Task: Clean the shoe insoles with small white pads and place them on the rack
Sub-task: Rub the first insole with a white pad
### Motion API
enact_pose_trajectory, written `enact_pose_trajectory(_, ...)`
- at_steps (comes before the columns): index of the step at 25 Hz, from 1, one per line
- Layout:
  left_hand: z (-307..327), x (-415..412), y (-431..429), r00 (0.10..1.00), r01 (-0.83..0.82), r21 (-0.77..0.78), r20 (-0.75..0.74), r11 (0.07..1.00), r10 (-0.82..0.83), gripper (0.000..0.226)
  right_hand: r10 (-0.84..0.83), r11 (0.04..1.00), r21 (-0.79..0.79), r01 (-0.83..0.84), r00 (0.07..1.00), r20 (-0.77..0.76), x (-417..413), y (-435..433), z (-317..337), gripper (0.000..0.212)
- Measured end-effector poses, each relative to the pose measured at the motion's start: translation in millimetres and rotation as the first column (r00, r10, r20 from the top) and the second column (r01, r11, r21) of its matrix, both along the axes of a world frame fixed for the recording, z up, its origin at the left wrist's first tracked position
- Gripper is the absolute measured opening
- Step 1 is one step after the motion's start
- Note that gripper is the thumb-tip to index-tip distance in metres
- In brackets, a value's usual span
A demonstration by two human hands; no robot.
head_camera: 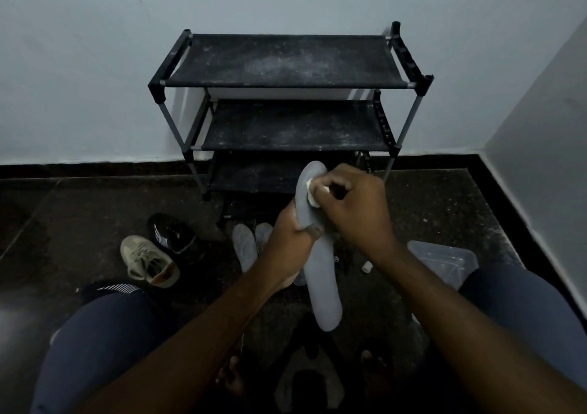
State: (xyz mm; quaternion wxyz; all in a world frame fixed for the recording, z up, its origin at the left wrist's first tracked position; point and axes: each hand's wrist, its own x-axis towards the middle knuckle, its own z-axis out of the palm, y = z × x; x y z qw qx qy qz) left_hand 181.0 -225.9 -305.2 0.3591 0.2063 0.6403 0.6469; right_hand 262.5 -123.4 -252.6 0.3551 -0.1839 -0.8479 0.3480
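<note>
Dark floor [95,207], long grey insole [324,286]

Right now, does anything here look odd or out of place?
Yes: the rack's top shelf carries a whitish dusty patch, odd since the insole being wiped goes there. A small white pad lies loose on the floor.

Head-worn wide view, downward, near, toward rack [286,60]

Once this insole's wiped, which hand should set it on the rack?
Probably left. The left hand grips the insole round its middle, with the rack straight ahead. The right hand is occupied, pinching the white pad against the insole's far end.
</note>
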Motion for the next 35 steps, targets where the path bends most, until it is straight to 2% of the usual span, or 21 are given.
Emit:
enact_pose_trajectory(2, -2, -4, 5, 0.998, -0.048, -0.028, 0.038, 0.998, 0.050, 0.025, 0.028, 0.999, -0.019, -0.028, 1.000, 0.004, 4, 0, -3, 0.007)
enact_pose_trajectory(4, -2, -4, 3, 0.999, -0.032, -0.051, -0.008, 0.998, 0.032, 0.025, -0.037, 0.997, -0.076, 0.035, 0.999, -0.029, 5, 13, -1, 0.006)
enact_pose_trajectory(6, 2, 2, -1, 0.999, 0.037, -0.018, -0.018, 0.999, -0.037, 0.042, -0.085, 0.992, -0.094, 0.079, 0.994, -0.062, 2, 18, 4, 0.006)
enact_pose_trajectory(8, 6, 2, -6, 0.991, 0.082, 0.031, -0.107, 0.996, -0.078, 0.050, -0.045, 0.998, -0.047, 0.042, 0.997, -0.066, -2, 8, 6, 0.007)
enact_pose_trajectory(11, 14, 0, -5, 0.977, 0.084, -0.008, -0.197, 0.996, -0.084, 0.037, 0.054, 0.998, 0.029, -0.054, 0.998, -0.029, 0, -10, 1, 0.009)
enact_pose_trajectory(13, 13, -2, -6, 0.980, 0.085, 0.022, -0.183, 0.996, -0.080, 0.040, 0.024, 1.000, -0.004, -0.024, 0.999, -0.036, 3, -3, 0, 0.009)
enact_pose_trajectory(17, 6, 1, -11, 0.973, 0.138, -0.036, -0.179, 0.990, -0.142, 0.055, -0.062, 0.996, -0.069, 0.056, 0.994, -0.086, 5, 15, 5, 0.008)
enact_pose_trajectory(20, 10, 2, -10, 0.929, 0.123, -0.088, -0.339, 0.989, -0.146, 0.047, 0.030, 0.999, -0.014, -0.031, 0.997, -0.067, 3, -4, 4, 0.009)
enact_pose_trajectory(23, 16, -2, -11, 0.911, 0.040, -0.137, -0.402, 0.990, -0.092, 0.041, 0.103, 0.995, 0.017, -0.102, 0.994, -0.043, 6, -10, 0, 0.009)
enact_pose_trajectory(25, 14, -1, -11, 0.929, 0.063, -0.124, -0.355, 0.990, -0.104, 0.043, 0.033, 0.999, -0.005, -0.034, 0.998, -0.050, 5, 1, 0, 0.008)
enact_pose_trajectory(26, 10, 0, -9, 0.957, 0.076, -0.114, -0.271, 0.991, -0.104, 0.046, -0.014, 0.999, -0.031, 0.012, 0.998, -0.062, 5, 9, 1, 0.008)
enact_pose_trajectory(29, 10, 3, -6, 0.978, 0.086, -0.173, -0.172, 0.981, -0.116, 0.047, -0.076, 0.995, -0.074, 0.069, 0.993, -0.089, 5, 16, 3, 0.007)
enact_pose_trajectory(31, 12, 4, -6, 0.962, 0.109, -0.146, -0.232, 0.983, -0.141, 0.050, -0.009, 0.999, -0.052, 0.005, 0.996, -0.084, 6, 3, 4, 0.008)
enact_pose_trajectory(33, 16, 3, -11, 0.918, 0.082, -0.172, -0.371, 0.982, -0.141, 0.045, 0.084, 0.996, -0.007, -0.084, 0.995, -0.050, 7, -15, 3, 0.009)
enact_pose_trajectory(35, 15, 1, -12, 0.910, 0.066, -0.177, -0.394, 0.982, -0.132, 0.049, 0.076, 0.997, 0.025, -0.075, 0.996, -0.047, 7, -14, 4, 0.009)
